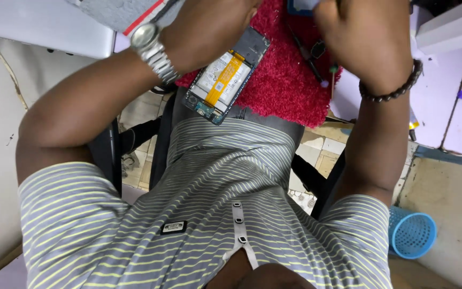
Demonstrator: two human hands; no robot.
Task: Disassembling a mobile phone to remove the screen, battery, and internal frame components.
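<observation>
Item 1: opened smartphone with its back cover off (225, 80), white battery and yellow-orange flex ribbon exposed. It lies tilted at upper centre of the frame, upper end on the red shaggy fabric mat (287, 80), lower end hanging over the mat's near edge above my lap.

Item 2: left hand (207, 29), upper centre-left, silver metal wristwatch (151, 48) on the wrist. It hovers over the phone's upper end; the fingers are cut off by the frame top, so I cannot tell whether they are spread or pinching.

Item 3: right hand (362, 37), upper right, dark beaded bracelet (397, 88) on the wrist. It looks curled, perhaps around something small, but the grip is hidden, so I cannot tell.

Item 4: thin dark-handled screwdriver (308, 56) on the mat, between the phone and my right hand.

Item 5: blue plastic mesh basket (413, 233), lower right, on the floor.

Handling note, my judgement: the phone overhangs the mat, so I would slide it fully onto the fabric, steady the frame with 1 hand, and keep tools clear of the ribbon.
</observation>
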